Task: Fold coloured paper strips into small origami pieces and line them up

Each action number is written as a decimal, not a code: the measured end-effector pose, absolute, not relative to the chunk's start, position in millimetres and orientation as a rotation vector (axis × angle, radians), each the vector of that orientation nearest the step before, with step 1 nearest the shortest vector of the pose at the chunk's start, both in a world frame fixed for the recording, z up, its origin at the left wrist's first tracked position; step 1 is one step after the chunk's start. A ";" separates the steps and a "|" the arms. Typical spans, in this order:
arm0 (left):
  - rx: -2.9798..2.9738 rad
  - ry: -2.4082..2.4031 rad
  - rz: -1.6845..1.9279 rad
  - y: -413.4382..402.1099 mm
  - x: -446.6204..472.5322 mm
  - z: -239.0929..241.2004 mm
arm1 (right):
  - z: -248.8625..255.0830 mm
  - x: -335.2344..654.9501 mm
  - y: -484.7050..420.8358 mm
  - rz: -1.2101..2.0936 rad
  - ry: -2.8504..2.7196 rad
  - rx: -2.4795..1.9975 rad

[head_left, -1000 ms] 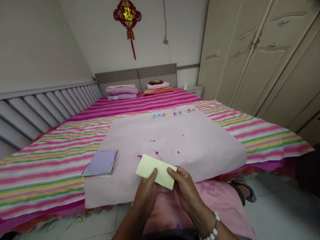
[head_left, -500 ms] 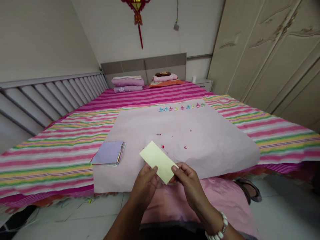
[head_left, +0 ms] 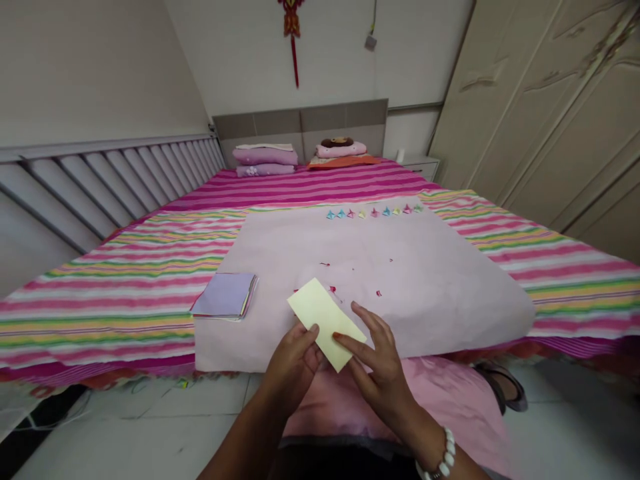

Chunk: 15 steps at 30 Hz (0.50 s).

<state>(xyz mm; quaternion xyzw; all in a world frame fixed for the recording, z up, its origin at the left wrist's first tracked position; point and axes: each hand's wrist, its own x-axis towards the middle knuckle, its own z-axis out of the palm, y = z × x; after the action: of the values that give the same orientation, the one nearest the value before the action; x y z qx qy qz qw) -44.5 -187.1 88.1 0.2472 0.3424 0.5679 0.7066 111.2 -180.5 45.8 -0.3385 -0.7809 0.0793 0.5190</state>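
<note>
A pale yellow rectangle of paper point(head_left: 327, 317) is tilted in front of me, above the near edge of the white sheet. My left hand point(head_left: 295, 360) is closed on its lower left edge, thumb on top and fingers beneath. My right hand point(head_left: 377, 367) has its fingers spread; the index fingertip rests on the face of the paper, while the thumb reaches toward its lower edge, its tip hidden. A white beaded bracelet point(head_left: 447, 453) circles the right wrist.
A stack of coloured paper point(head_left: 225, 295), lilac on top, lies left on the white sheet point(head_left: 280, 240). Several small folded paper pieces point(head_left: 375, 213) line its far edge. Small red scraps point(head_left: 379, 293) lie nearer. Beneath is a striped bedspread point(head_left: 150, 267); a pink cushion point(head_left: 440, 393) is below my hands.
My right hand has let go of the paper's right corner and spread its fingers, the index finger now on the paper's face. My left hand keeps its hold. The view has shifted slightly.
</note>
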 end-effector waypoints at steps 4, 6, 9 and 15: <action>0.556 0.762 1.279 -186.2 -45.6 86.7 | 43.8 112.0 -180.6 0.378 -1.818 -0.822; 0.539 0.759 1.290 -184.9 -45.9 85.4 | 42.3 111.3 -181.3 0.520 -1.751 -0.845; 0.520 0.765 1.273 -183.6 -47.1 82.1 | 43.3 109.7 -181.8 0.759 -1.630 -0.876; 0.478 0.761 1.187 -184.3 -52.0 74.6 | 52.7 106.8 -181.1 1.077 -1.408 -0.904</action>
<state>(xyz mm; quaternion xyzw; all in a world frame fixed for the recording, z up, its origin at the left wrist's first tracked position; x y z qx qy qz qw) -52.0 -184.3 74.6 0.2176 0.3462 0.5401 0.7356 106.8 -181.1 52.7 -0.3809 -0.5935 0.4539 0.5446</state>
